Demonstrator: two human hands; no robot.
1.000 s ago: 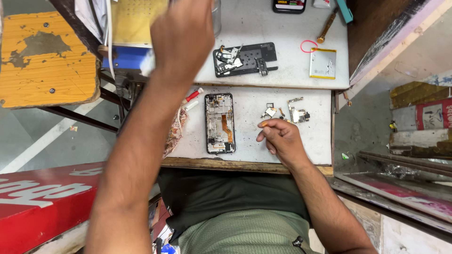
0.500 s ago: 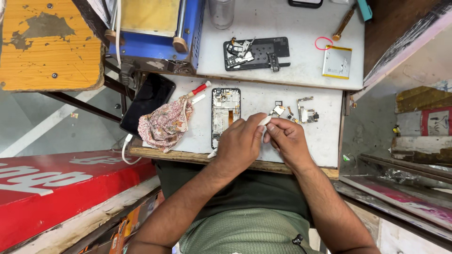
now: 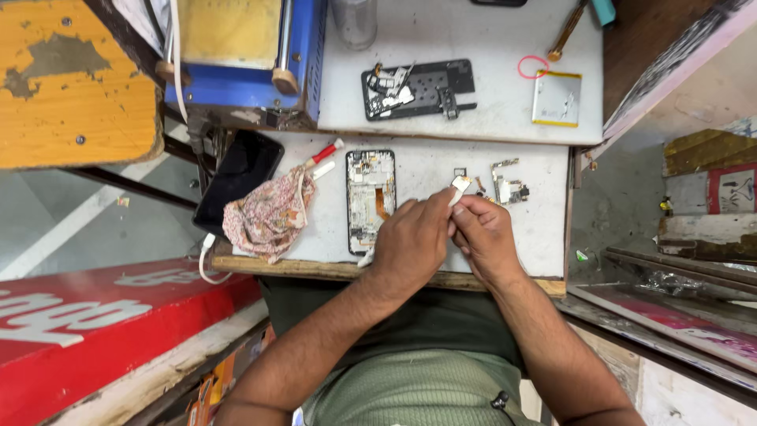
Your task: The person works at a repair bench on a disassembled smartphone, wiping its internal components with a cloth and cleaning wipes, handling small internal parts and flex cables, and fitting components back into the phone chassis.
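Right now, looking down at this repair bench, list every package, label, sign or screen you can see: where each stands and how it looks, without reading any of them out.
Red sign board: lower left, below the bench; long, slanted, red with white lettering.
Dark phone: left bench edge beside a flowered cloth; black screen, unlit.
Red-and-white printed label: far right; small, rectangular.
Opened phone frame: bench centre, left of both hands; no screen showing.

Bright, even daylight, soft shadows only; sharp at centre, slight wide-angle stretch twd frame edges, no glare or blur
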